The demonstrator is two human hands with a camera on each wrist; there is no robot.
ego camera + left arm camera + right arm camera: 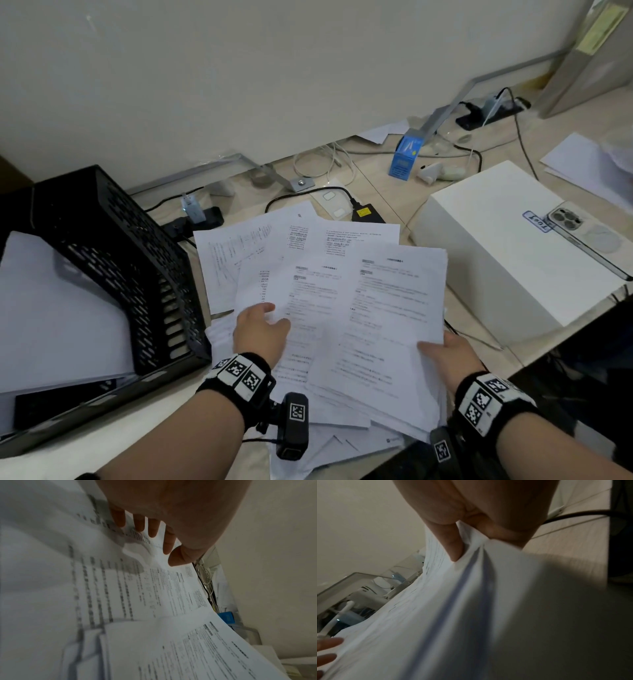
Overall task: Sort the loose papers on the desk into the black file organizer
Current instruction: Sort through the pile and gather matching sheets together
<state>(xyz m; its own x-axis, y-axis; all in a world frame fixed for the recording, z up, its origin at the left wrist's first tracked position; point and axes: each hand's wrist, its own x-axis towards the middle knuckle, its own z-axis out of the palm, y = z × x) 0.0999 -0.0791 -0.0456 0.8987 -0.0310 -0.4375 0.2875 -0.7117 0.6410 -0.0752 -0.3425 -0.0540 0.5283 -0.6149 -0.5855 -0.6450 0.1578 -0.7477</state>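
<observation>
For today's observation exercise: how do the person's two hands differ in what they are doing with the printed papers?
The right hand pinches the papers at their right edge, thumb on top; the left hand lies over the sheets with fingers spread and fairly straight. The right hand sits nearer the white box, the left nearer the black file organizer. Both touch the papers.
</observation>
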